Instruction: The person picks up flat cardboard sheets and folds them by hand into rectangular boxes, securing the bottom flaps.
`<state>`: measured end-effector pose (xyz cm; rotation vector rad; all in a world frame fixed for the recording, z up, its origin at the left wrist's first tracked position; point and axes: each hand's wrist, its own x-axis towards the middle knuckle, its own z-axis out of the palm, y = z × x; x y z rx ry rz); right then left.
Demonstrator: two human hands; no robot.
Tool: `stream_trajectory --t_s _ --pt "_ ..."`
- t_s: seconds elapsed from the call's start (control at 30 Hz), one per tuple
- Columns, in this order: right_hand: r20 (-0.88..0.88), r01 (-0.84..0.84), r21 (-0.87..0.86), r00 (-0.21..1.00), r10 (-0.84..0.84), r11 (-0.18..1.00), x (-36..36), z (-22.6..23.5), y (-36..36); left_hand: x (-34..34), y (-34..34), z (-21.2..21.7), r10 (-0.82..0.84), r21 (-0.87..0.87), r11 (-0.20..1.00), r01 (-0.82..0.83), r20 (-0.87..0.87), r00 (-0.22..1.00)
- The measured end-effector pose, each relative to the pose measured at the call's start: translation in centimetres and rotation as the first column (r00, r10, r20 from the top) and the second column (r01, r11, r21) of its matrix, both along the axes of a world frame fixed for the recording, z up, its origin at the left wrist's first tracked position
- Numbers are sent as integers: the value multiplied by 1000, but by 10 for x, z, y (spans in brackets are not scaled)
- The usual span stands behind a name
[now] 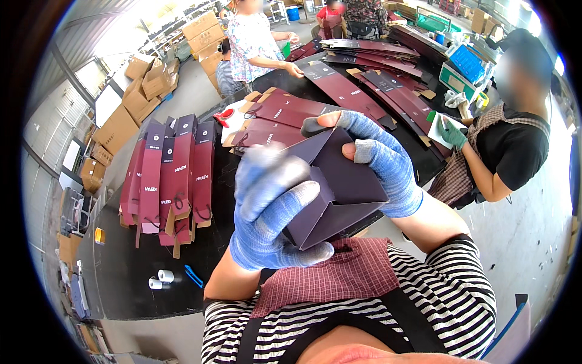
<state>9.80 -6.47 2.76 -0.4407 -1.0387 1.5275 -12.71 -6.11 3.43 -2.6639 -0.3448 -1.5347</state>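
A dark purple cardboard box (353, 177) is held up in front of my chest, its near end facing me with the flaps folded inward to a seam. My right hand (388, 162), in a blue knit glove with bare fingertips, grips its upper right side. At the lower left edge, my left hand (267, 213), gloved alike, has its thumb and a finger closed around the box. Its upper fingers are smeared by motion. The far side of the box is hidden.
Finished-looking maroon boxes (161, 182) with cords stand grouped on the black table (124, 267) at left. Flat maroon cartons (273, 115), a red tape dispenser (224, 117), white rolls (165, 276) and a blue cutter (193, 276) lie around. Co-workers (512, 115) stand at right and behind.
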Motion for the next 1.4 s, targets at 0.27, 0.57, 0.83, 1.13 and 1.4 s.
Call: stream_trajectory --t_s 0.27,0.57,0.83,1.13,1.4 --pt "-22 15 3 1000 -14 1000 0 -3 -2 -7 -4 10 5 -55 998 -15 -183 983" --pt "306 -205 518 951 44 831 18 -27 7 -10 6 -4 28 -33 999 -31 -74 997" --pt "398 -90 575 899 -182 813 1 -30 6 -17 6 -5 13 -38 999 -15 -63 998" --pt "406 -133 527 907 -112 839 -4 -42 14 -22 12 2 -21 -65 998 15 -85 996" --pt "405 -115 234 914 11 965 -15 -103 19 -22 30 -50 129 -212 970 -117 43 991"
